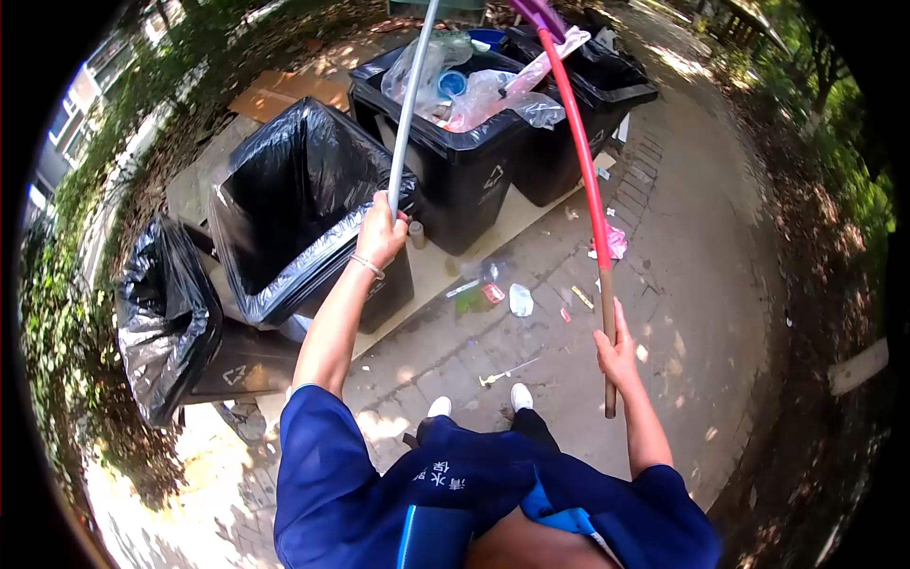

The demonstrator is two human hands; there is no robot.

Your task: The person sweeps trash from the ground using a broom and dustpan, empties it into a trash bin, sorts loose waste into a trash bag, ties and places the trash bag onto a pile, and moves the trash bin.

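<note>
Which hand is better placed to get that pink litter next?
Probably the right hand: it looks nearer the pink litter, holding a red pole; the left hand appears nearer a black-lined bin.

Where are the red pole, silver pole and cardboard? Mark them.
Red pole (595, 201), head view: middle of the shaft.
Silver pole (411, 101), head view: middle of the shaft.
Cardboard (263, 100), head view: brown top surface.

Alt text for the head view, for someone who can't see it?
A person's left hand grips a grey pole and the right hand holds a red pole, beside black, bag-lined bins. Plastic rubbish is heaped in one, and litter lies scattered on the paving.
</note>
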